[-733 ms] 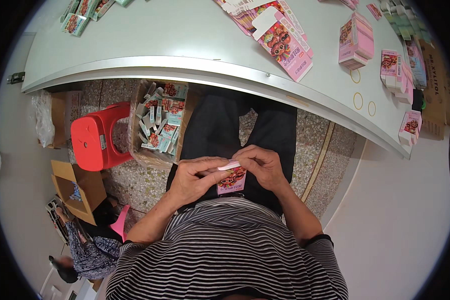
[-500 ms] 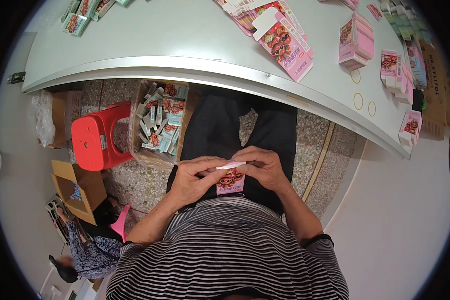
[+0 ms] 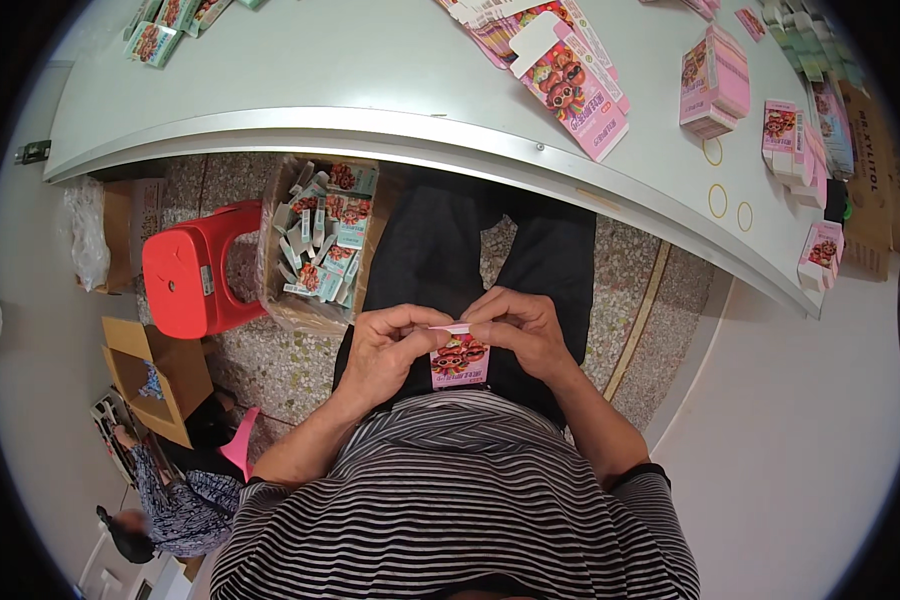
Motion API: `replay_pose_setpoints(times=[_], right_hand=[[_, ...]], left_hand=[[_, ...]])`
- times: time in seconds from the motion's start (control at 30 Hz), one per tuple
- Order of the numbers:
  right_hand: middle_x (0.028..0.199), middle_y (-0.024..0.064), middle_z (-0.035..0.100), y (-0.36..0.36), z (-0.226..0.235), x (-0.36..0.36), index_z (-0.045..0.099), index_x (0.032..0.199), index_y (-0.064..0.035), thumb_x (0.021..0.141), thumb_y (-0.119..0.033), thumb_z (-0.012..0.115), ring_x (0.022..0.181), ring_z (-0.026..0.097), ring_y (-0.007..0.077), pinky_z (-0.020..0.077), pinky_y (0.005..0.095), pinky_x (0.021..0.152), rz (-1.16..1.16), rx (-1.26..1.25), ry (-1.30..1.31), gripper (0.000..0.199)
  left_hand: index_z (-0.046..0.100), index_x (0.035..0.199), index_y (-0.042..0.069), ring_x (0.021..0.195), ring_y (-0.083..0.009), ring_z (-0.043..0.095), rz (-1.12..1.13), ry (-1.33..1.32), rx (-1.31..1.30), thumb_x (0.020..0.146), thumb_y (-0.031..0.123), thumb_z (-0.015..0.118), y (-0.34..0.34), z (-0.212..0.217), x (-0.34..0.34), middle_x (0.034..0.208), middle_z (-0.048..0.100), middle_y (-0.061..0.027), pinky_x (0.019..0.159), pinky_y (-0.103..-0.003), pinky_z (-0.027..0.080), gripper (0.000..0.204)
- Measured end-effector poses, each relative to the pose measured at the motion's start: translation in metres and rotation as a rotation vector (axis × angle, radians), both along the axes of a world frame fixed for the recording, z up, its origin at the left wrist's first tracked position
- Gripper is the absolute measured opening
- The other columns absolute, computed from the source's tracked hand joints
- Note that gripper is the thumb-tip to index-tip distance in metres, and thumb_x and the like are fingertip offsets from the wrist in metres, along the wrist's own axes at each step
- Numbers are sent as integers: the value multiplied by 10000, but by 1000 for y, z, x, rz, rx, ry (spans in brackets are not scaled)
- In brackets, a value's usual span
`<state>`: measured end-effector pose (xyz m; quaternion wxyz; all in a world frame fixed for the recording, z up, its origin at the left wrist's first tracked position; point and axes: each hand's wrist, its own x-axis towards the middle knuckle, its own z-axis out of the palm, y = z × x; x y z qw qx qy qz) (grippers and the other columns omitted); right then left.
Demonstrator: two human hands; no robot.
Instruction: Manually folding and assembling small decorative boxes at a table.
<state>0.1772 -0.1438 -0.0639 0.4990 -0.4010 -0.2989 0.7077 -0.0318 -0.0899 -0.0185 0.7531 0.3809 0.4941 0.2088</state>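
A small pink carton [image 3: 460, 362] with colourful cartoon figures is held over my lap, its end flap toward the table. My left hand [image 3: 385, 347] pinches the left corner of that end, thumb on the near side and fingers behind. At the right corner my right hand [image 3: 518, 328] pinches the same end, its thumb on the flap edge. Part of the carton's far end is hidden by my fingers. On the table ahead, flat pink cartons [image 3: 573, 88] of the same print lie fanned out.
An open box [image 3: 362, 300] of green cartons stands left of my legs, beside a red stool [image 3: 175, 282]. Stacked pink cartons [image 3: 715, 85] and rubber bands [image 3: 717, 201] lie on the table's right. A person [image 3: 195, 510] sits at the lower left near an open cardboard box [image 3: 175, 395].
The white flap on the carton's end, which stuck out before, now lies lower and narrower between my thumbs. Both hands stay in nearly the same place.
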Motion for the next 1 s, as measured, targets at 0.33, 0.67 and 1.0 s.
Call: replay_pose_setpoints(times=[0.33, 0.67, 1.0], right_hand=[[917, 82, 669, -2, -4, -5, 705, 945, 35, 892, 9, 654, 769, 631, 95, 504, 232, 687, -41, 17, -15, 78], [917, 78, 667, -2, -8, -4, 703, 949, 32, 894, 13, 657, 757, 618, 77, 491, 214, 657, -28, 49, -68, 74], [946, 99, 711, -3, -4, -2, 745, 1025, -20, 825, -33, 750, 822, 678, 187, 538, 281, 727, 11, 313, -375, 200]], left_hand=[[721, 1018, -31, 751, -51, 609, 9, 4, 38, 886, 3, 659, -1, 3, 1, 836, 709, -42, 700, -196, 482, 150], [706, 1062, -26, 747, -34, 580, -88, 38, 108, 948, 42, 633, -2, -3, -6, 890, 703, -34, 684, -192, 481, 152], [729, 1017, -29, 870, -129, 677, -159, 67, 181, 857, 30, 742, -3, -13, -16, 985, 727, -128, 778, -251, 545, 172]])
